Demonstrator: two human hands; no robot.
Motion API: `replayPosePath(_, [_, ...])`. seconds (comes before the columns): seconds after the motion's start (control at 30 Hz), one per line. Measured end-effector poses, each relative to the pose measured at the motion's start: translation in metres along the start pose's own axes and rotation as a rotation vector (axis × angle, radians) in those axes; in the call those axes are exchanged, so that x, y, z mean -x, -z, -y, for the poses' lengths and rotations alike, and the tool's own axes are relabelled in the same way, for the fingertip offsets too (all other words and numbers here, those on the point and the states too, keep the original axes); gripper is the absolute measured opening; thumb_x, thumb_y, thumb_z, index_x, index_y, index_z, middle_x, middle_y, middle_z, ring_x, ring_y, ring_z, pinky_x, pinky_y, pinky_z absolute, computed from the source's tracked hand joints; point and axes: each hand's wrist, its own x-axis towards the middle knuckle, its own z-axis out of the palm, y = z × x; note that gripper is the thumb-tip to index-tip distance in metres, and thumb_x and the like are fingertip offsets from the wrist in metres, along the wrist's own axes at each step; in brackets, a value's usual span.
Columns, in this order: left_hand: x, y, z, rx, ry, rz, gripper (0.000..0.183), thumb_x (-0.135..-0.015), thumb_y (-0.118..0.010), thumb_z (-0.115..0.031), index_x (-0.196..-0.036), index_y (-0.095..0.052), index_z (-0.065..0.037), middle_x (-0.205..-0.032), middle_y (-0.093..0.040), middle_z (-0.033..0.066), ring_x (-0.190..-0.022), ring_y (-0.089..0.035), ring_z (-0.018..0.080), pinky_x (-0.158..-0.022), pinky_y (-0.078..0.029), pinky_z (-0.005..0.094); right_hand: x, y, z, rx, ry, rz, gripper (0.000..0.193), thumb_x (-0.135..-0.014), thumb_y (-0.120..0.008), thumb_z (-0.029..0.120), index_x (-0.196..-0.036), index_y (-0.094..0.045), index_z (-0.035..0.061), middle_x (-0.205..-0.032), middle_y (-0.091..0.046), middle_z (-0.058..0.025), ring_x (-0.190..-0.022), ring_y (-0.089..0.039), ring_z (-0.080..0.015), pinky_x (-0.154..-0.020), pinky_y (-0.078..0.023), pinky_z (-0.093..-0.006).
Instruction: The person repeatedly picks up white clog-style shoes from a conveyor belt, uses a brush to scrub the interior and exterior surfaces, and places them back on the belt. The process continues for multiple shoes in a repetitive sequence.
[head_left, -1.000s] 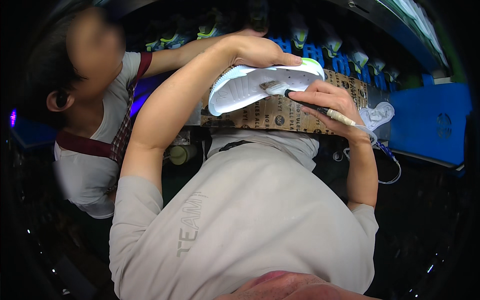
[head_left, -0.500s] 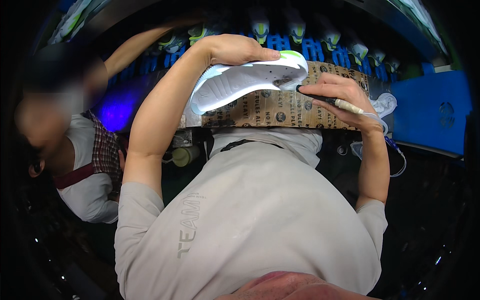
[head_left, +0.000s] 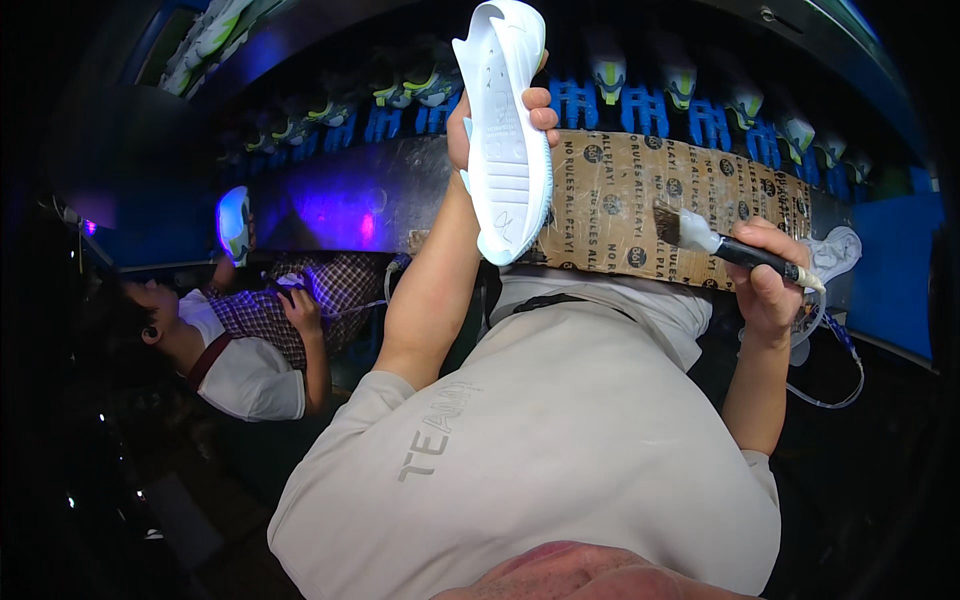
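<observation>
Now raised upright at upper centre, white sole [head_left: 503, 130] gripped by left hand [head_left: 475, 125]; right hand [head_left: 768, 275] fingers clasp brush [head_left: 725, 247] clear of it, above the paper-covered worktop [head_left: 620, 200].

Up goes the white shoe sole [head_left: 505, 130]: our left hand [head_left: 500, 125] has swung it from lying flat over the brown printed board [head_left: 640, 205] to standing on end, tread toward us. Our right hand [head_left: 765, 275] has pulled the brush [head_left: 725, 245] off the sole, out toward the board's right edge. The co-worker [head_left: 255, 345] beside us has dropped lower, now bent toward the purple-lit bench [head_left: 330, 205].
</observation>
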Motion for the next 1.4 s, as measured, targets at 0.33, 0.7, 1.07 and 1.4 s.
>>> replayPosePath(0.33, [0.001,-0.012,0.051,-0.457,-0.155,-0.372,0.066,-0.106,-0.016,-0.051,-0.135,-0.051,-0.003,-0.110,-0.068,0.0222,-0.100,-0.070,0.0326,-0.083,-0.061,0.0446,-0.074,-0.073,-0.006,1.035,0.547,0.222,0.035,-0.079,-0.077,0.008,-0.113,-0.070,0.0018,-0.081,-0.065,-0.0076,-0.071,-0.065,-0.0174,-0.057,-0.053,-0.0299])
replayPosePath(0.7, [0.022,0.001,0.033,-0.166,-0.170,-0.248,0.064,-0.105,-0.023,-0.052,-0.131,-0.053,-0.002,-0.104,-0.064,0.0185,-0.096,-0.067,0.0337,-0.082,-0.059,0.0517,-0.034,-0.066,0.033,0.464,0.282,0.486,0.032,-0.078,-0.074,0.011,-0.106,-0.073,-0.0039,-0.071,-0.066,-0.0091,-0.056,-0.059,-0.0190,-0.051,-0.046,-0.0308])
replayPosePath(1.07, [0.019,0.001,0.009,0.139,-0.204,0.271,0.055,-0.106,-0.042,-0.034,-0.150,-0.035,-0.001,-0.109,-0.070,0.0158,-0.104,-0.071,0.0304,-0.096,-0.057,0.0502,0.033,-0.012,-0.031,0.316,0.000,-0.140,0.038,-0.090,-0.068,0.013,-0.121,-0.065,-0.0081,-0.086,-0.061,-0.0085,-0.070,-0.054,-0.0110,-0.062,-0.041,-0.0218])
replayPosePath(1.4, [0.009,-0.058,0.025,-0.338,-0.126,-0.104,0.067,-0.106,-0.019,-0.053,-0.145,-0.046,-0.005,-0.120,-0.064,0.0256,-0.102,-0.069,0.0383,-0.085,-0.059,0.0521,0.049,0.030,-0.103,0.800,0.010,-0.263,0.033,-0.090,-0.066,0.005,-0.122,-0.067,-0.0051,-0.094,-0.066,-0.0139,-0.084,-0.063,-0.0201,-0.075,-0.048,-0.0313])
